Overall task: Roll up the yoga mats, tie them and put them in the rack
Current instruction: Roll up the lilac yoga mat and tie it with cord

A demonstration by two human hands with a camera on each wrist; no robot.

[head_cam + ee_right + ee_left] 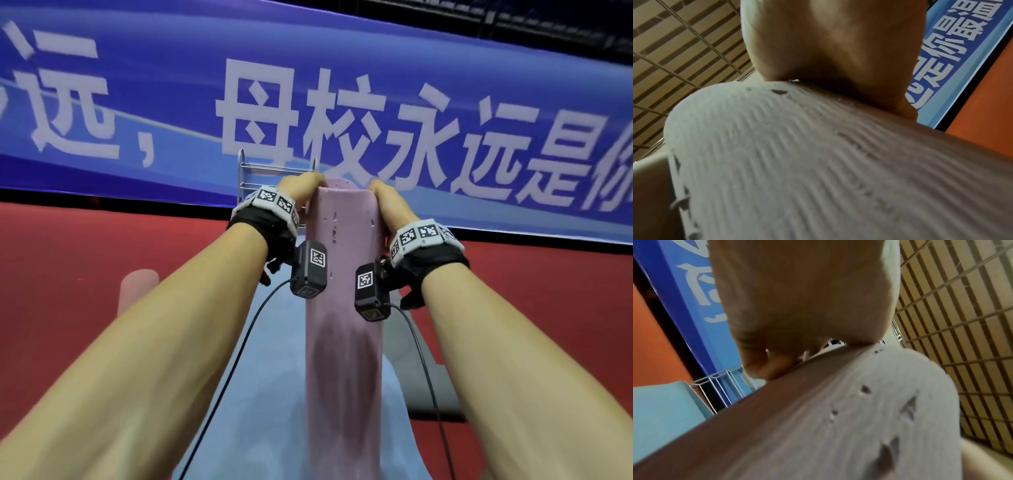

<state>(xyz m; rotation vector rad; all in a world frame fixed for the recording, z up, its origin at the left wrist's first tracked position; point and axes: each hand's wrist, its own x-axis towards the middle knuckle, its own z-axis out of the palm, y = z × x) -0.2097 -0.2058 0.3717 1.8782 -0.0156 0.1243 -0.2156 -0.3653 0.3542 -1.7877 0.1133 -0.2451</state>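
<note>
Gripped at its far end by left hand [299,192] and right hand [390,205], fingers curled: pink mat [342,291], rack [270,178] behind.

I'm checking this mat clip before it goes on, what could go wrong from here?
1. No tie shows on the rolled pink mat, so it may unroll.
2. The left hand and right hand grip only its far end; the long roll could sag or swing.
3. That end could snag the wire rack just beyond.

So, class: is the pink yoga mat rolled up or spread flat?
Rolled up: the pink mat forms a tube, gripped at its far end by the left hand and right hand.
</note>
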